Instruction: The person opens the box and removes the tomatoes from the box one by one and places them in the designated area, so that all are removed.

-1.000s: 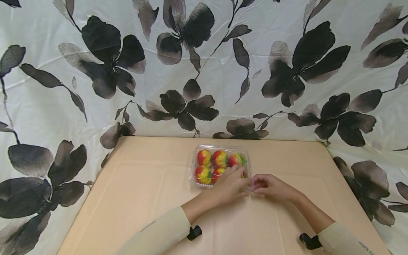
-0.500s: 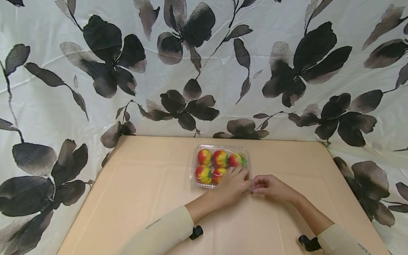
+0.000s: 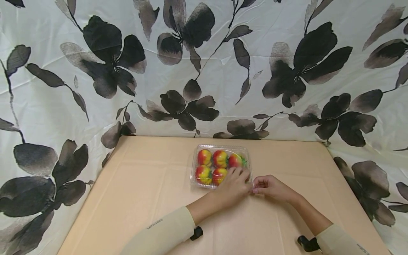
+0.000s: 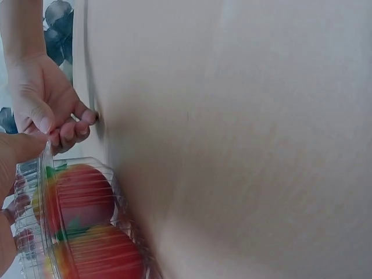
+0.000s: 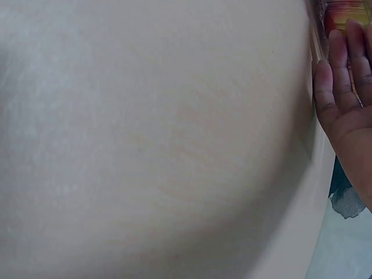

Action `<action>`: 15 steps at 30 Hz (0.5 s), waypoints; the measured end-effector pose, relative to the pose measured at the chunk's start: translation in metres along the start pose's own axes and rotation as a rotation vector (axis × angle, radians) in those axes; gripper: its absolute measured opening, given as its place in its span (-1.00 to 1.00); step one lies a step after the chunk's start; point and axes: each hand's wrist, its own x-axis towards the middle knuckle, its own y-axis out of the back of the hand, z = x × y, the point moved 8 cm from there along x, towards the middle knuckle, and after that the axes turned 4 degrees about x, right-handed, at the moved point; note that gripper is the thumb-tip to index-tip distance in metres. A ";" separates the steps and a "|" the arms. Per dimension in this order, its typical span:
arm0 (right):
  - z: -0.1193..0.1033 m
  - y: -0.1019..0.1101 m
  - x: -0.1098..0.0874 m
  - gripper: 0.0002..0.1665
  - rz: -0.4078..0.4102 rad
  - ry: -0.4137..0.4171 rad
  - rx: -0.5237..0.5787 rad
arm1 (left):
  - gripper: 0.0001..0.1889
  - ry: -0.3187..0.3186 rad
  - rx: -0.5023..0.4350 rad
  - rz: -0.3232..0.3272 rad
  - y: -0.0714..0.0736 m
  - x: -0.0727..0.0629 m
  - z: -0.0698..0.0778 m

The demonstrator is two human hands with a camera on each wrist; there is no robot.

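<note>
A clear plastic clamshell box (image 3: pixel 220 147) holding several red-and-yellow fruits (image 3: pixel 220 158) with green leaves stands at the far middle of the table, lid down. My left hand (image 3: pixel 234 184) lies over its near right corner, fingers curled over the lid and hiding part of the fruit. In the left wrist view, the left thumb (image 4: pixel 23 146) is on the lid's rim at the corner. Thumb and fingers of my right hand (image 3: pixel 271 186) pinch the rim at that same corner, tips close to the left thumb. The right wrist view has the right hand (image 5: pixel 349 99) at its right edge.
The box stands on a table with a light tan cover (image 3: pixel 153 170). A white cloth with dark flowers (image 3: pixel 242 71) hangs behind the table and along its sides. Black wrist mounts (image 3: pixel 196 233) are worn at both cuffs.
My left hand has shifted slightly to the right along the box's near right corner, showing more of the near middle fruit. The right hand stays at the corner, and the box has barely moved.
</note>
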 end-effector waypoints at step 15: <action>-0.001 -0.011 -0.003 -0.72 -0.003 0.002 0.037 | -0.83 -0.038 0.030 0.074 0.001 -0.003 0.006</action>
